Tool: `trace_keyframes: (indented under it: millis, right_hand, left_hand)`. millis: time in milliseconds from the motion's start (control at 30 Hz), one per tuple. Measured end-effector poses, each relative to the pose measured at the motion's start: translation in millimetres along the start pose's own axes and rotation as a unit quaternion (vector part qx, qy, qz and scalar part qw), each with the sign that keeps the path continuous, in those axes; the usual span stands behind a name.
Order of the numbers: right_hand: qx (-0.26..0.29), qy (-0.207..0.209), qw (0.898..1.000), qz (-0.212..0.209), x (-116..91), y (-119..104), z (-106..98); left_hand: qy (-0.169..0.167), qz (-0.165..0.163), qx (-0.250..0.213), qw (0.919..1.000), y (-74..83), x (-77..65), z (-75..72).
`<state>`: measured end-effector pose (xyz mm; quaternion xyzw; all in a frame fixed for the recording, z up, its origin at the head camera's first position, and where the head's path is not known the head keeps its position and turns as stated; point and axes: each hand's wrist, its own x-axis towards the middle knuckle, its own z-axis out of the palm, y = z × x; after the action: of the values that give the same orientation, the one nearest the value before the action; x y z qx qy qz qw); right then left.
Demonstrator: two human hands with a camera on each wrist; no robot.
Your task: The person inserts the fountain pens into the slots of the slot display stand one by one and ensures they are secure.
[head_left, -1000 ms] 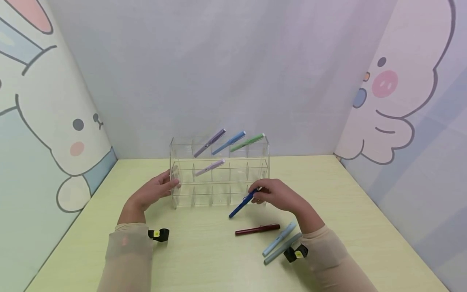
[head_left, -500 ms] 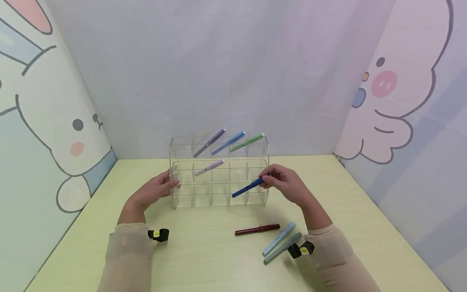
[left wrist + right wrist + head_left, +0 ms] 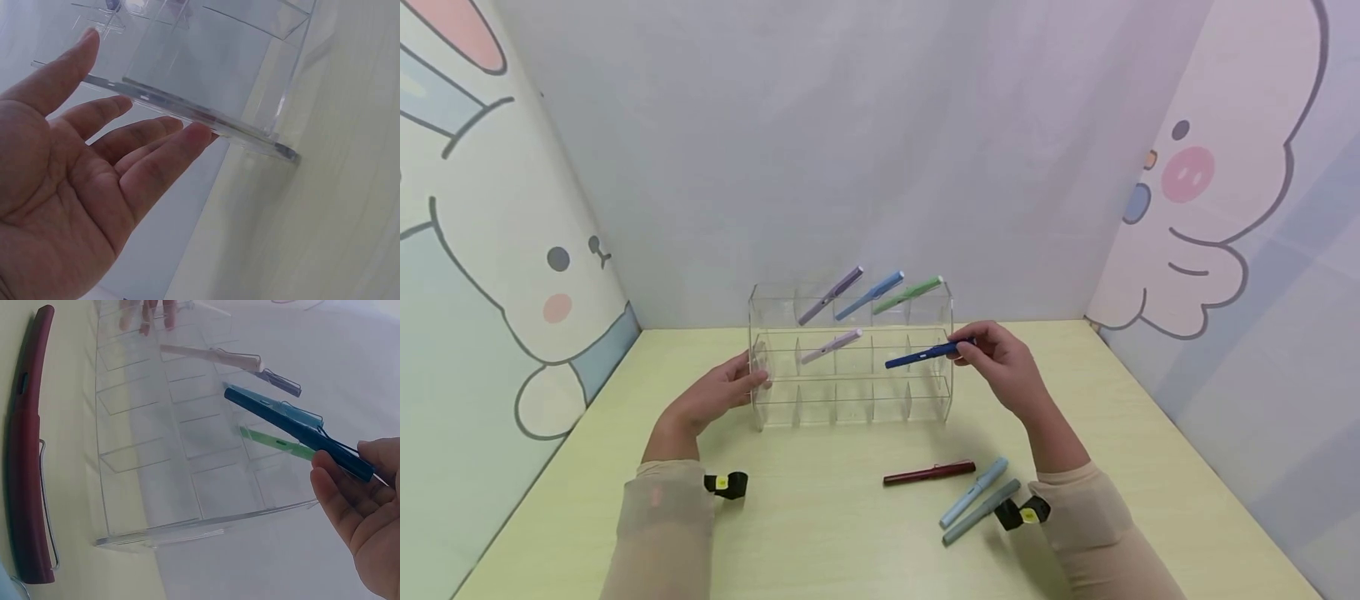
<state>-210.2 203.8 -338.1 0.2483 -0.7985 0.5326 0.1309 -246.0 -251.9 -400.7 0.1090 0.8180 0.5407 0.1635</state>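
With our right hand [image 3: 369,515] we pinch a dark blue pen [image 3: 275,419] near its clip end. Past it we see a clear rack [image 3: 178,428] bearing light blue [image 3: 303,414], green [image 3: 281,445], pale [image 3: 212,356] and purple [image 3: 278,381] pens. A dark red pen [image 3: 28,444] lies on our tabletop [image 3: 72,456], left.

In the right wrist view we see only a corner of the pale blue capped pen [image 3: 7,590], and the edge crops the right hand [image 3: 374,515]. Our left wrist view cuts off the clear plastic tiered rack [image 3: 197,72] at the top.
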Motion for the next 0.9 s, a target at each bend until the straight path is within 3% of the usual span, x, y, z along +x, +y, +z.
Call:
trace_keyframes:
  millis: [233, 467, 633, 900]
  right_hand:
    - [-0.005, 0.021, 1.0, -0.014, 5.2, -4.0, 7.5]
    - [-0.045, 0.039, 0.998, -0.033, 20.0, -3.3, 17.1]
    - [-0.059, 0.028, 0.997, -0.046, 30.5, -4.1, 23.2]
    - [-0.113, -0.006, 0.993, -0.032, 41.8, -1.5, 33.1]
  left_hand:
    - [0.001, -0.001, -0.001, 1.0, -3.1, 1.1, 1.6]
    - [0.006, -0.002, -0.008, 0.9999, -4.1, 1.6, 2.8]
    - [0.009, 0.002, -0.005, 0.9999, -1.8, 0.7, 3.5]
    - [0.01, 0.011, -0.003, 0.9999, -0.9, -0.3, 2.3]
